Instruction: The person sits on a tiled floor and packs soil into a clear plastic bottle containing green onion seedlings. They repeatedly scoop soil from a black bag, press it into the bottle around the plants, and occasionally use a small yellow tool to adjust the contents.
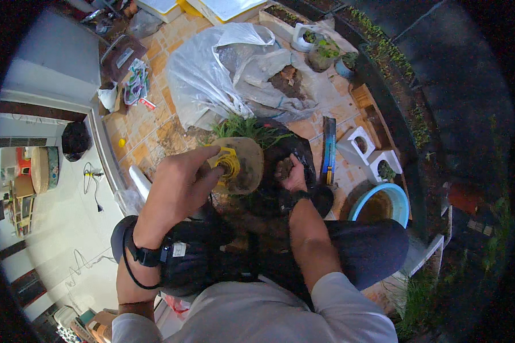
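Observation:
My left hand [176, 184] grips the yellow neck [227, 163] of a cloudy plastic jug [249, 169] between thumb and fingers. The jug's shoulder faces me, and its far end is hidden. My right hand [294, 173] curls around a clump of soil [285, 169], to the right of the jug. Beneath that hand lies a black plastic bag [302, 148], dark inside. Green grass-like plants [244, 130] show just beyond the jug; their roots are out of sight.
A large white woven sack [206, 68] with soil at its mouth lies ahead on the tiles. To the right are a blue-and-black long object [328, 145], a yellow-handled tool [329, 175], white foam planters [360, 143] and a blue basin [401, 206]. A doorway frame [105, 158] stands left.

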A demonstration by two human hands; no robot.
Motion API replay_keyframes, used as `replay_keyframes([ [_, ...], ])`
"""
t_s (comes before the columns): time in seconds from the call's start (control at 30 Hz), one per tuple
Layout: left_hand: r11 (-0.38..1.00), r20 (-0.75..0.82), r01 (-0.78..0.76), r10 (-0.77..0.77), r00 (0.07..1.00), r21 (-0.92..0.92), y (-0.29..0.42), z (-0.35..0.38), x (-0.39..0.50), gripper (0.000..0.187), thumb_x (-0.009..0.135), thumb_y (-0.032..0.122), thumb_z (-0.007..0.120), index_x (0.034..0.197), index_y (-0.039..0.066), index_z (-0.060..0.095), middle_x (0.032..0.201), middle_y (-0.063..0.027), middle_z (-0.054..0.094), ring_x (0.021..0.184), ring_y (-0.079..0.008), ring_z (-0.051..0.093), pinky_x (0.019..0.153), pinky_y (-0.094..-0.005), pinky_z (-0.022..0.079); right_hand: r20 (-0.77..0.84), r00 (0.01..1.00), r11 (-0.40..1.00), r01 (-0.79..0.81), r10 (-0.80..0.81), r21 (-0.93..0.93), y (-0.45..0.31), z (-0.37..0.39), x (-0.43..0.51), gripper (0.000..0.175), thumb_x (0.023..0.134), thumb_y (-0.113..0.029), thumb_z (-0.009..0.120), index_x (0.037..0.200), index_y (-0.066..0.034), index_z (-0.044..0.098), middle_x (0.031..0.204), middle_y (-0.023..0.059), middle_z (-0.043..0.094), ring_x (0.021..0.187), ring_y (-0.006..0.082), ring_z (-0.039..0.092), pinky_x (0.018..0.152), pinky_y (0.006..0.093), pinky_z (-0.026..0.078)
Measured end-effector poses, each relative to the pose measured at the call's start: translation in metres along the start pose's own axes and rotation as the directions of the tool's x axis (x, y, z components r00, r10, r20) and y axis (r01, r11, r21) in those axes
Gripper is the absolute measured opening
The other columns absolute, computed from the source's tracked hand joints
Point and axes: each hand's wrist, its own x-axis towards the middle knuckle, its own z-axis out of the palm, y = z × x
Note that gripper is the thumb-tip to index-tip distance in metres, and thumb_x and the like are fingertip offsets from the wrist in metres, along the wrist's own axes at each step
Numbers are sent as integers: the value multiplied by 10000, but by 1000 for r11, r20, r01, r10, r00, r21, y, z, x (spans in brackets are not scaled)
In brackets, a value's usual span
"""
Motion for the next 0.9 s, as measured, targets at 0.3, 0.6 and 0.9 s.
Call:
replay_keyframes([
  [0.3,991,-32,-118,116,993,-68,-17,-2,-16,315,822,130,702,1113,18,658,786,-176,665,701,-297,649,651,-369,510,336,907,917,116,-254,381,3,65,-69,369,992,-393,483,731,-136,528,660,18,414,596,205,398,546,355,347],
  [0.6,973,-310,-178,126,942,-146,-52,43,-7,155,781,153,659,865,27,689,804,-218,654,742,-401,649,648,-445,516,287,866,861,261,-409,438,18,178,-141,328,983,-354,481,787,-98,542,749,49,549,680,211,504,625,360,434],
  [0.9,1000,-259,-24,27,966,13,-98,83,-5,121,734,145,609,779,65,687,728,-208,646,696,-423,633,643,-516,518,351,807,879,456,-475,139,57,223,-142,342,993,-352,470,748,-113,484,692,58,513,631,228,483,596,374,399],
])
